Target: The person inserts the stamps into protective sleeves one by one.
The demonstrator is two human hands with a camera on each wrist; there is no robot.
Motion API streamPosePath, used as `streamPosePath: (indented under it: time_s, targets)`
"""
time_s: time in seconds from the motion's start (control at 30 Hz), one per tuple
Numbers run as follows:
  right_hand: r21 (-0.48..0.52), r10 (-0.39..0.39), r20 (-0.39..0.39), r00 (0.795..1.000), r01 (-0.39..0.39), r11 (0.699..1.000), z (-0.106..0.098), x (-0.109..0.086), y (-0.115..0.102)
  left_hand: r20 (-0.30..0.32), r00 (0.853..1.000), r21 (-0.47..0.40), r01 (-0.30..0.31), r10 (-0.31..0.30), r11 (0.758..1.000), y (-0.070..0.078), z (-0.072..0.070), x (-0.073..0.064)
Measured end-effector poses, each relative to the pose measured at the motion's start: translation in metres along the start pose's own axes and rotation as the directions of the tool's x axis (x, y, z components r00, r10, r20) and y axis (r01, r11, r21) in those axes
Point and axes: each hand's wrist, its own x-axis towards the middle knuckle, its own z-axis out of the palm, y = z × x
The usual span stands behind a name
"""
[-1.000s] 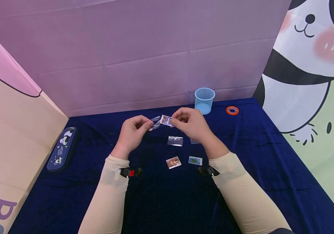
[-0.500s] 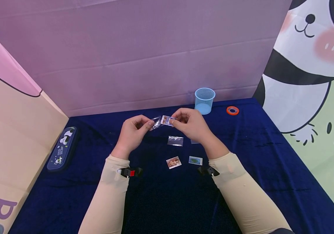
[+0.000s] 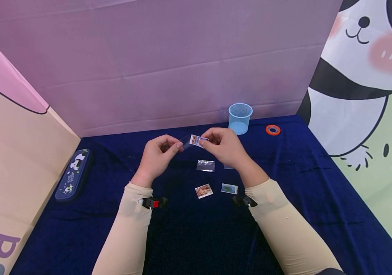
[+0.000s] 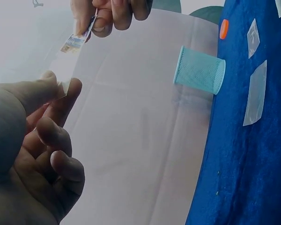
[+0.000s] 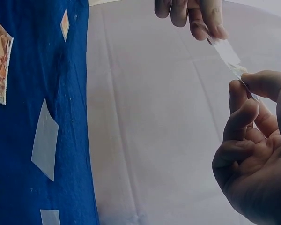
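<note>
In the head view my left hand pinches a small clear plastic sleeve between thumb and forefinger. Facing it, my right hand pinches a small printed stamp with a white border. Sleeve and stamp meet above the table; whether the stamp's edge lies inside the sleeve I cannot tell. Below the hands lie another clear sleeve and a further sleeve partly covered by my right wrist. Nearer to me are a brownish stamp, its edge serrated in the right wrist view, and a blue-green stamp.
A light blue mesh cup stands at the back of the dark blue cloth. To its right lies an orange roll of tape. A dark blue pencil case is at the left edge. Fabric walls enclose the table.
The sleeve in my left hand has turned, losing its bright glare. The stamp in my right hand has shifted very slightly right. The things on the table have stayed put.
</note>
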Motion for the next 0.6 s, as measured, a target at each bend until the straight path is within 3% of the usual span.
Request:
streamPosePath:
  time_s: [0.6]
  targets:
    - [0.044, 0.013, 0.01, 1.0, -0.013, 0.999, -0.0003, 0.0003, -0.0014, 0.006, 1.0, -0.016, -0.019, 0.019, 1.0, -0.0031, 0.0011, 0.0013]
